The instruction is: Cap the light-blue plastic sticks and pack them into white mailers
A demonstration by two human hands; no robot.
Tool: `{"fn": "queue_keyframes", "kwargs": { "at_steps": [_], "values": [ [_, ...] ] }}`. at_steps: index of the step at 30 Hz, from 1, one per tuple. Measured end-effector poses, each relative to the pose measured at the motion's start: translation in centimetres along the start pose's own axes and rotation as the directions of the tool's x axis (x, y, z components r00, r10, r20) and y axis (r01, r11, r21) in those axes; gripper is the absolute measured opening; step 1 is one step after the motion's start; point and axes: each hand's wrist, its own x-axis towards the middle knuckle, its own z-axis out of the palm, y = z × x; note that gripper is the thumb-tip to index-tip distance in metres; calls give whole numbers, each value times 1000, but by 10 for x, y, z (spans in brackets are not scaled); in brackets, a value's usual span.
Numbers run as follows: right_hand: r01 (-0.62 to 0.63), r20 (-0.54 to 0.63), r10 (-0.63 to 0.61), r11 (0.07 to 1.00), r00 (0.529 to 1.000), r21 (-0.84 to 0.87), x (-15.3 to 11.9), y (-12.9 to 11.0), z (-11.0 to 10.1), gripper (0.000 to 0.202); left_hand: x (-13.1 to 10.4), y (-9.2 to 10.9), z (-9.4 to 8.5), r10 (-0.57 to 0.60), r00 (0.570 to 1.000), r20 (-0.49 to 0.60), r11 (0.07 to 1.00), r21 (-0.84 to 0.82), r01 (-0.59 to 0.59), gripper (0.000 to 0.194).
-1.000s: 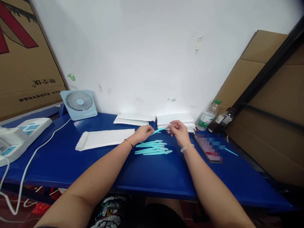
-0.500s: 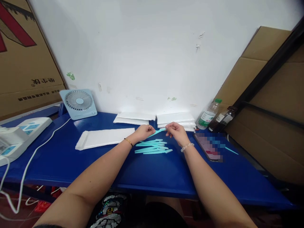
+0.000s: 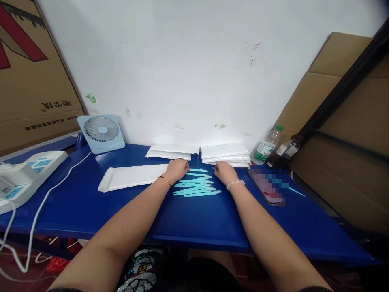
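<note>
Several turquoise eyebrow razors lie side by side on the blue table, their blade ends mostly toward the right. At the far end of this row, my left hand is closed over the handle end of another eyebrow razor, low against the table. My right hand is to the right of the row with fingers pinched together. Something small and pale shows at its fingertips, too small to name. Left of my left hand lies a long white packet.
White packets and a stack of white packets lie by the wall. A phone, a clear bottle and a dark bottle stand or lie right. A fan and a power strip with a white cable are left.
Both hands were together on one raised razor; now they are apart. My left hand has lowered the razor to the far end of the row; my right hand has moved slightly right and down.
</note>
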Motion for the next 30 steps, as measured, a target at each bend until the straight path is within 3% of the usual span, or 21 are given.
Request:
{"fn": "queue_keyframes", "kwargs": {
  "at_steps": [4,8,11,21,25,28,30],
  "values": [
    [70,-38,-65,986,997,150,-2,6,1,12,1,-1,0,1,1000,-3,999,-46,-1,14],
    [104,15,-124,889,992,446,-3,20,2,15,1,-3,0,-5,1000,4,996,-87,6,12],
    [89,24,-121,836,992,541,-5,19,0,19,2,-3,0,4,1000,-9,996,-94,-4,11],
    [174,1,-209,817,978,549,-5,-1,0,15,3,1,2,100,994,-35,989,-107,-103,11],
    [182,1,-219,817,976,547,-4,-7,0,14,4,6,-1,94,995,14,990,-111,-92,14],
    [167,39,-221,831,975,531,-6,-7,-6,16,-1,7,-8,95,992,81,989,-120,-85,24],
    [183,64,-253,832,965,524,-10,-5,-13,22,-7,9,-13,146,979,142,985,-112,-131,44]
  ]
}}
